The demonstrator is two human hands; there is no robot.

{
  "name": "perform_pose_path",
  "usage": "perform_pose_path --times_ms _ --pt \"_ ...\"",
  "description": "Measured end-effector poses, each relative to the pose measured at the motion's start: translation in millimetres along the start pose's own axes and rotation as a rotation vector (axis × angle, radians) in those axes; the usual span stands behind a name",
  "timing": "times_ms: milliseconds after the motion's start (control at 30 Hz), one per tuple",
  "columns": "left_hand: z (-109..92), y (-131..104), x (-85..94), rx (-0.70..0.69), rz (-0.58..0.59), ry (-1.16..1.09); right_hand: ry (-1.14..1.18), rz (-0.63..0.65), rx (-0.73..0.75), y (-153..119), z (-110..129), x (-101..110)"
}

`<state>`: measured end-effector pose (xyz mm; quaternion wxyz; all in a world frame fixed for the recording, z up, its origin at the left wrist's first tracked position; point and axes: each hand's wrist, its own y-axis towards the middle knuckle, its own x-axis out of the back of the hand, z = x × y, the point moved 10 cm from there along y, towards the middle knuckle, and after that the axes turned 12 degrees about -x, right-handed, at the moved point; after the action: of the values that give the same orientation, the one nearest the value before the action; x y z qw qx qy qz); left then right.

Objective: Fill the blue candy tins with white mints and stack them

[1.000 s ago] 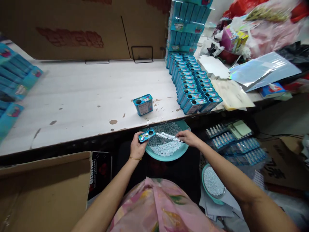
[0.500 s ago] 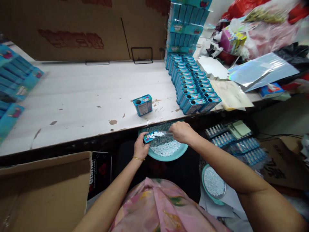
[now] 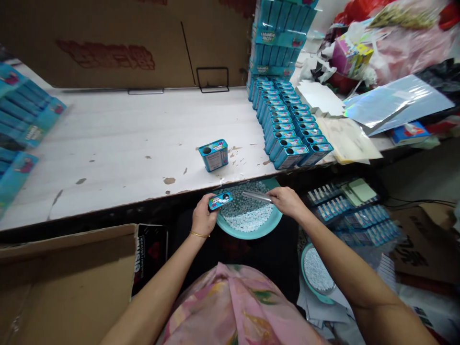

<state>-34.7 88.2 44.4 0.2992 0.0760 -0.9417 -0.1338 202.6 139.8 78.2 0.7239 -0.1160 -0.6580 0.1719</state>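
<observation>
My left hand is closed around a small blue candy tin, held over the left rim of a teal basin. White candies show at the tin's round opening. My right hand grips a metal scoop above the basin, its far end pointing left, apart from the tin. Pale small candies fill the bottom of the basin. On the table's front part stands another blue tin with a dark round opening.
Two rows of blue tins stand on the white table, with stacked packed trays behind them. A second bowl of candies sits low at right, near more packs. A cardboard box lies at left.
My right hand has drawn the scoop to the right, away from the tin. Candies that were pouring from the scoop now sit at the tin's opening. My left hand has shifted slightly left.
</observation>
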Motion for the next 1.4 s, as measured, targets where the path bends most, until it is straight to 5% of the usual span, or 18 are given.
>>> perform_pose_path --times_ms 300,500,667,833,1000,1133,1233,1400 --pt "2.8 -14.9 5.6 0.053 -0.097 -0.145 -0.048 0.105 -0.061 12.3 -4.1 -79.0" --pt "-6.1 -23.4 11.0 -0.005 -0.134 -0.22 -0.227 -0.017 0.049 2.2 20.1 -96.4" --pt "16.8 -32.1 10.0 0.185 -0.229 -0.346 -0.294 -0.001 0.128 3.0 29.7 -109.3" --pt "1.3 -27.6 -1.6 0.161 -0.219 -0.419 -0.038 -0.053 0.115 0.9 27.5 -94.7" --pt "-18.4 -22.7 1.3 0.069 -0.293 -0.376 0.899 0.071 0.017 -21.0 42.1 -81.8" --pt "-24.5 -21.4 -10.7 -0.005 -0.226 -0.254 1.44 0.173 -0.047 -33.2 80.6 -82.8" --pt "-33.7 -21.0 -25.0 -0.112 -0.158 -0.161 1.414 0.049 -0.106 -23.8 89.7 -72.4" --pt "-46.1 -20.9 -35.2 -0.182 -0.054 -0.267 0.86 -0.173 -0.05 -6.7 68.2 -42.3"
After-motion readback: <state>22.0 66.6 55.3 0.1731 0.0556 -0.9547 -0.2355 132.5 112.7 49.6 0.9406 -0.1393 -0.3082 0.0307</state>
